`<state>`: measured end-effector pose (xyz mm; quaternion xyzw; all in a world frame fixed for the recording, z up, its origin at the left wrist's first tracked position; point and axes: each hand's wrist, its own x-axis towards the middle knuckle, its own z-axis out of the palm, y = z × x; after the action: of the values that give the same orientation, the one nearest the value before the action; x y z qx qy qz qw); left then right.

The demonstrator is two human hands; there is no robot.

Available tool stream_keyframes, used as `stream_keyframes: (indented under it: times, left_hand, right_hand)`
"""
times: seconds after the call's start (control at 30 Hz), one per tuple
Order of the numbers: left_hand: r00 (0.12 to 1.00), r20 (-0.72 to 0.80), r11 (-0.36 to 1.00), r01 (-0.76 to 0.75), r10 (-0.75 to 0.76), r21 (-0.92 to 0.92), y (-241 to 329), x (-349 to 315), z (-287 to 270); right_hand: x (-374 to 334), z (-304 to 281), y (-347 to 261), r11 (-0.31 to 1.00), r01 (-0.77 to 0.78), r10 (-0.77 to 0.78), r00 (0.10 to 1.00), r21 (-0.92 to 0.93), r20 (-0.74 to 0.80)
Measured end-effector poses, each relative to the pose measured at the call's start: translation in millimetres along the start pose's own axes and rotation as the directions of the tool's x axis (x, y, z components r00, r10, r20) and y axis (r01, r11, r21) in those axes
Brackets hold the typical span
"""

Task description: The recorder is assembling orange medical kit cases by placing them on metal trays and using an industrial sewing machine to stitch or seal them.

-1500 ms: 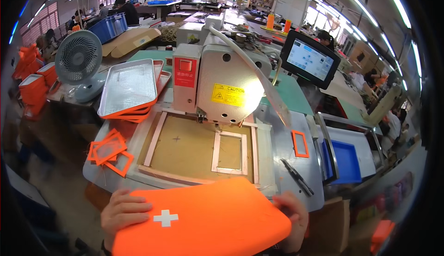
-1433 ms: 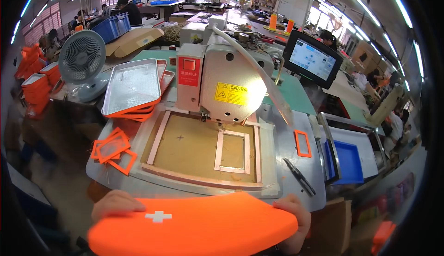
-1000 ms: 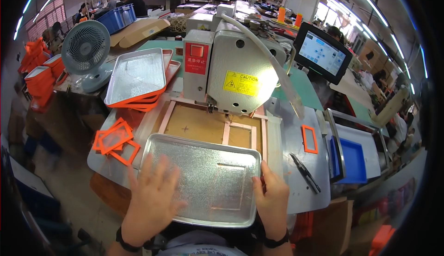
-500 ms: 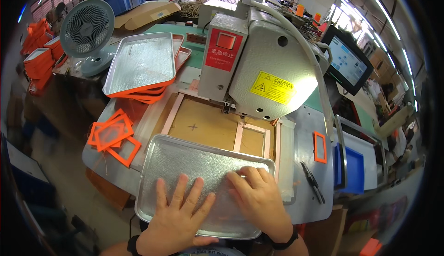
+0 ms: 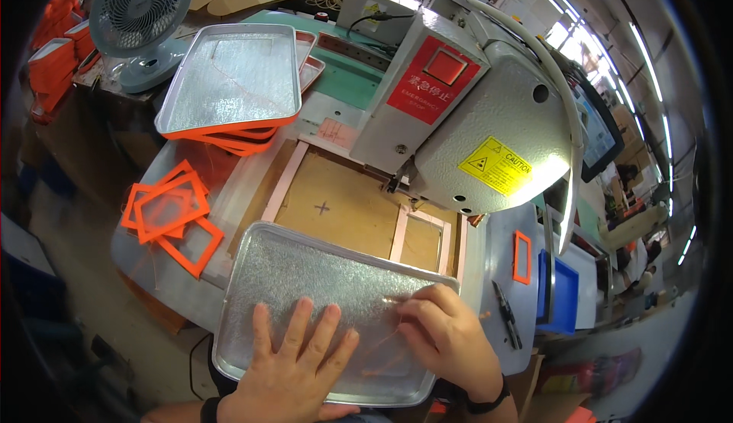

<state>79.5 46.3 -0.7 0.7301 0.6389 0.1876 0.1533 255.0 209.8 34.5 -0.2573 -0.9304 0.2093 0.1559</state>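
Observation:
A silver, textured rectangular panel with a raised rim [image 5: 305, 270] lies in front of me at the machine's near edge. My left hand [image 5: 294, 362] is spread flat on its lower middle, fingers apart. On its right part, my right hand [image 5: 447, 335] is closed in a pinch, fingertips near the surface. A thin orange thread [image 5: 393, 339] runs from those fingertips across the panel. Beyond the panel is a pale frame [image 5: 281, 186] around a brown board [image 5: 343, 201] marked with a cross, under the sewing machine head [image 5: 489, 133].
Silver panels with orange sides [image 5: 237, 79] are stacked at the back left, near a grey fan [image 5: 141, 11]. Several orange frames [image 5: 172, 209] lie on the left. On the right are another small orange frame [image 5: 521, 257], black tweezers [image 5: 506, 316] and a blue bin [image 5: 563, 293].
My view has shifted, tilting the machine in the picture. My right hand has moved slightly on the panel, and an orange thread now shows by its fingers. My left hand stays spread.

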Motion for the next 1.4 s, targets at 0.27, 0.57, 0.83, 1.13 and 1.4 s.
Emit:
stream_keyframes:
  times: [0.27,0.57,0.83,1.13,1.4]
  left_hand:
    - [1.0,0.01,0.999,0.009,-0.009,-0.037,-3,-1,1]
    - [1.0,0.024,0.999,0.01,-0.009,-0.037,-5,-3,1]
    - [0.997,0.015,0.995,-0.07,0.07,0.064,-15,-3,11]
    - [1.0,0.005,0.999,-0.001,0.001,-0.054,-7,-3,4]
    - [1.0,0.015,0.999,-0.008,0.009,-0.051,-6,-2,3]
  right_hand:
    - [-1,0,2,0.998,0.021,-0.019,0.999,-0.053,0.045]
    - [4,-2,1,0.997,0.018,-0.014,0.999,-0.075,0.052]
    - [1,-1,9,0.989,0.09,-0.083,0.994,-0.121,0.064]
    - [9,-5,10,0.98,0.177,-0.166,0.98,-0.093,0.114]
    - [23,-3,6,0.999,-0.027,0.032,0.993,-0.04,0.115]
